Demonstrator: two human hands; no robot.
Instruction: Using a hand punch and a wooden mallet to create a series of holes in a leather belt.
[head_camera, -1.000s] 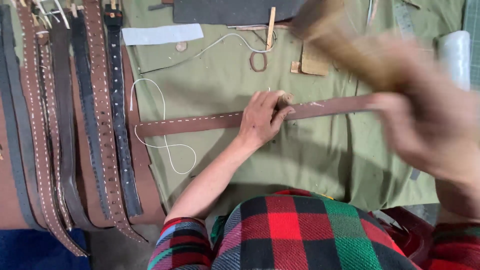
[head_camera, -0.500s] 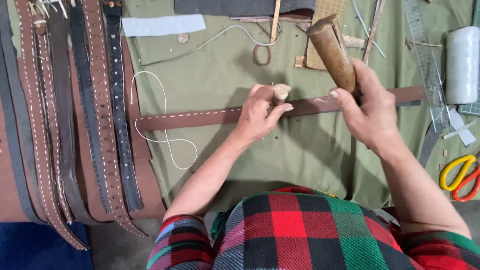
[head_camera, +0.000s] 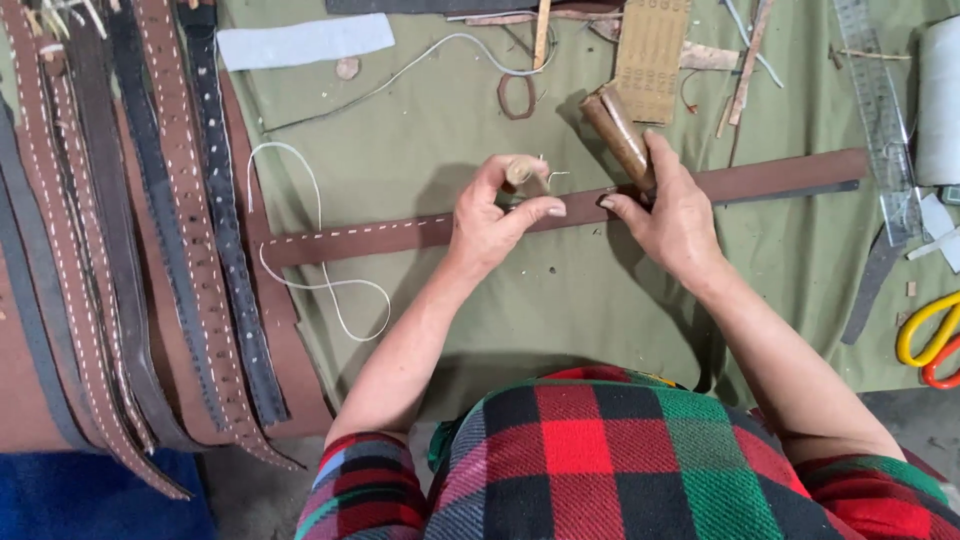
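Left hand (head_camera: 490, 215): fingers (head_camera: 535, 209) clamped on a small wooden-handled tool (head_camera: 520, 170), its handle standing up out of the grip, its tip hidden against the brown leather strap (head_camera: 400, 236). Right hand (head_camera: 672, 210): fingers closed around a brown cylindrical mallet (head_camera: 618, 135), whose long axis slants up and away toward the far edge of the desk, head end farthest from the person.

The strap lies directly under both hands, touching them. Its long axis runs left to right across the green cloth (head_camera: 600, 300) on the desk, rising slightly toward the right. White stitching shows on the part left of the left hand; the part right of the right hand is bare. The left hand is nearer the stitched end.

White thread (head_camera: 300, 220) loops near the strap's left end. Finished belts (head_camera: 140, 250) lie along the left edge. Scissors (head_camera: 930, 340) sit at the right edge.
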